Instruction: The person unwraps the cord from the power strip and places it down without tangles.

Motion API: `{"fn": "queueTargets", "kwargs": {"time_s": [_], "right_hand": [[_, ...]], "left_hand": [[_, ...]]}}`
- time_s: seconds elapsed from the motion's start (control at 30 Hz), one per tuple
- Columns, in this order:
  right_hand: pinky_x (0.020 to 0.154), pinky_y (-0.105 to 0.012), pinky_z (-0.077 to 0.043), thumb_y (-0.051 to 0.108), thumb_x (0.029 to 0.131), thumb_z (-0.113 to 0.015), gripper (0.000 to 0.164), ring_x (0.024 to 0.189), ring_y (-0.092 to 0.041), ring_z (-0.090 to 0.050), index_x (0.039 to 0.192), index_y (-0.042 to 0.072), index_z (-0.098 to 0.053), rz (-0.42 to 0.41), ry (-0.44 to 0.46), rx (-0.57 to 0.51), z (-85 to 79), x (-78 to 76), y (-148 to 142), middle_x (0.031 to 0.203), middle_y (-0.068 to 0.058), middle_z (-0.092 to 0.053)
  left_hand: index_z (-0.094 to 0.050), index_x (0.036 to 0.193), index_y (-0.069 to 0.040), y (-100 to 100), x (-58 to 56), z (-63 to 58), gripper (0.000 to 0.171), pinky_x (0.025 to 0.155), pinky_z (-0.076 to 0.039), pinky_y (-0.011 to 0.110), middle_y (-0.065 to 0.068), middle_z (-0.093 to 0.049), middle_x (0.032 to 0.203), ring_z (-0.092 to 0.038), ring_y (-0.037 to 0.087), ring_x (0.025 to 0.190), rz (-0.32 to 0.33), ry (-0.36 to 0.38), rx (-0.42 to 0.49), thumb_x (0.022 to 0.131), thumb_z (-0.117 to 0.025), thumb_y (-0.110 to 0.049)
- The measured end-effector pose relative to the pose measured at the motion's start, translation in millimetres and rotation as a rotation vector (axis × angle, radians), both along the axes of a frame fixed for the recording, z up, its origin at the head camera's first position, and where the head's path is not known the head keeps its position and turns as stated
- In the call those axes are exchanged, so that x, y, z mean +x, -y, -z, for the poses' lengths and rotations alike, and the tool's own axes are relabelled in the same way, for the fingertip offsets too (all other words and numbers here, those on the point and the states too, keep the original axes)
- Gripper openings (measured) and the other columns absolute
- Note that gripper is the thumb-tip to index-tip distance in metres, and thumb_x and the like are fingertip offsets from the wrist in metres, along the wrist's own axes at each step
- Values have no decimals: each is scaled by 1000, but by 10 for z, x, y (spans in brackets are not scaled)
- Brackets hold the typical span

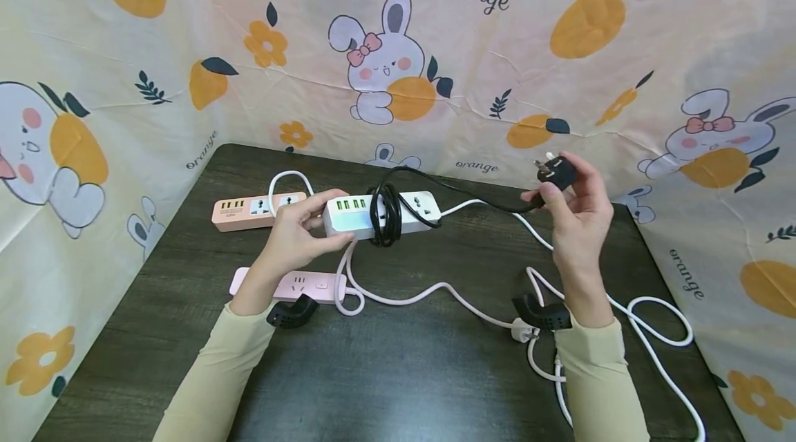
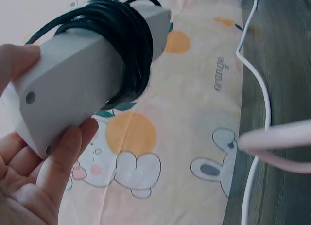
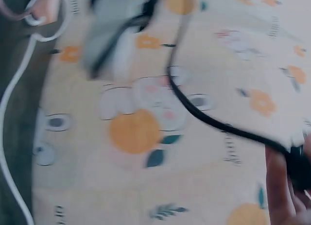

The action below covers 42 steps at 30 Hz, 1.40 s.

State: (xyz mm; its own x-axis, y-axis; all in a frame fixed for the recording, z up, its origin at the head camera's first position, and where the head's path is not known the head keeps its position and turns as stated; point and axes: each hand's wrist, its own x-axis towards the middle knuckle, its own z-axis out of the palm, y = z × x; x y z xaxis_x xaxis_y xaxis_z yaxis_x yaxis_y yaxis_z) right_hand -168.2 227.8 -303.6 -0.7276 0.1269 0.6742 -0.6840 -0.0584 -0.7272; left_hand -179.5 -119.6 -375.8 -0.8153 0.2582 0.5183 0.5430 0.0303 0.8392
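Note:
My left hand (image 1: pixel 298 231) grips one end of a white power strip (image 1: pixel 338 221), fingers above and thumb below, holding it up off the table. Several turns of black cord (image 1: pixel 388 217) are wound round the strip's middle. In the left wrist view the strip's plain underside (image 2: pixel 73 74) faces the camera. My right hand (image 1: pixel 581 214) pinches a black plug (image 1: pixel 557 173), its metal prongs pointing up and left. A free length of the black cord (image 3: pixel 209 119) runs from plug to strip. The right wrist view shows the plug only partly, at its right edge.
An orange-pink power strip (image 1: pixel 242 213) lies at the back left of the dark table (image 1: pixel 398 373). Nearer stands a light pink power strip (image 1: pixel 305 286), partly behind the left wrist. White cables (image 1: pixel 659 338) loop across the right side, with a white plug (image 1: pixel 524 330) among them. Printed cloth (image 1: pixel 472 69) surrounds the table.

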Motion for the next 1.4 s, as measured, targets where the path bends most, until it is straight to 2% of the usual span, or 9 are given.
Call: {"fn": "queueTargets", "kwargs": {"time_s": [0.1, 0.23, 0.43, 0.57, 0.8, 1.0, 1.13, 1.23, 1.4], "right_hand": [[62, -29, -55, -18, 85, -53, 37, 63, -24, -64, 122, -18, -46, -231, 0, -35, -77, 130, -137, 102, -24, -59], [60, -28, -54, -18, 86, -51, 38, 64, -22, -64, 124, -19, -44, -442, 152, 138, -32, 281, -349, 103, -22, -61], [48, -29, -51, -4, 88, -60, 38, 60, -17, -63, 125, -3, -51, -245, 524, 736, 159, 278, -406, 78, -7, -64], [49, -31, -51, 9, 88, -65, 39, 59, -21, -63, 124, 1, -52, -210, 683, 951, 298, 131, -325, 76, -8, -63], [46, -30, -48, 10, 88, -65, 37, 56, -15, -59, 121, -1, -53, -241, 689, 1135, 451, -77, -248, 79, -9, -59], [45, -32, -45, 6, 85, -67, 37, 51, -18, -56, 120, 1, -55, -122, 620, 1252, 530, -177, -256, 74, -10, -61], [46, -28, -43, 4, 83, -70, 38, 51, -12, -55, 118, 0, -56, 232, 496, 1125, 574, -244, -309, 83, -19, -63], [45, -18, -44, 1, 82, -70, 39, 50, 1, -54, 119, -2, -56, 472, 434, 847, 531, -287, -388, 88, -19, -63], [50, -14, -49, -6, 83, -65, 37, 59, -2, -62, 118, 0, -55, 503, 350, 182, 304, -307, -548, 96, -11, -59]], "left_hand": [[-58, 114, 12, 53, -22, 16, 51, 70, -52, 17, 26, -62, 103, -63, 5, 84, -81, -8, 7, 66, -74, 17], [-57, 115, 13, 116, -41, 8, 51, 71, -52, 17, 28, -62, 103, -63, 3, 85, -163, -13, 46, 66, -73, 18], [-56, 115, 13, 120, -46, -47, 53, 69, -53, 20, 27, -62, 103, -64, 4, 85, -187, -28, 84, 65, -72, 20], [-57, 114, 13, 73, -39, -74, 52, 68, -53, 19, 27, -62, 99, -64, 5, 83, -175, -50, 105, 65, -71, 20], [-53, 115, 18, 44, -39, -88, 52, 72, -53, 20, 30, -59, 105, -64, 7, 88, -180, -31, 188, 66, -67, 24], [-51, 117, 20, 86, -16, -124, 52, 72, -53, 22, 5, -64, 103, -65, 9, 87, -157, 51, 285, 67, -64, 26], [-51, 116, 20, 142, -7, -122, 53, 70, -53, 22, -4, -64, 101, -66, 8, 85, -101, 37, 232, 65, -65, 27], [-53, 114, 19, 191, -10, -110, 53, 68, -54, 21, -2, -63, 101, -65, 8, 81, -35, -7, 175, 63, -65, 27], [-52, 113, 21, 260, -27, -85, 55, 68, -54, 21, 0, -63, 105, -65, 9, 82, 61, -47, 136, 61, -64, 29]]}}
